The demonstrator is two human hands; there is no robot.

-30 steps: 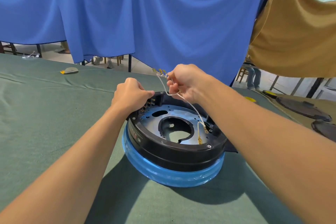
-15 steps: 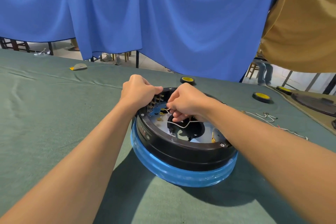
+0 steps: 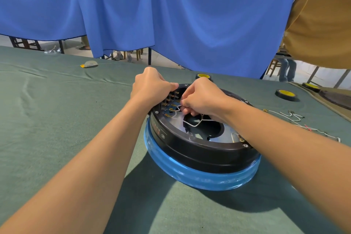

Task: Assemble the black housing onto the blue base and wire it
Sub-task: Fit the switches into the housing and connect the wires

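Presently grips far-left rim of round black plastic housing (image 3: 199, 150), seated on round blue base (image 3: 190, 175), with curled left hand (image 3: 152, 86); pinches thin white wire (image 3: 193, 124) inside housing with right hand (image 3: 201, 99).

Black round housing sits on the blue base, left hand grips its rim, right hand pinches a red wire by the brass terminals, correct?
Only the colour is wrong: the head view shows the right hand pinching a thin white wire, not red. The black round housing, blue base, left hand and brass terminals are as you said.
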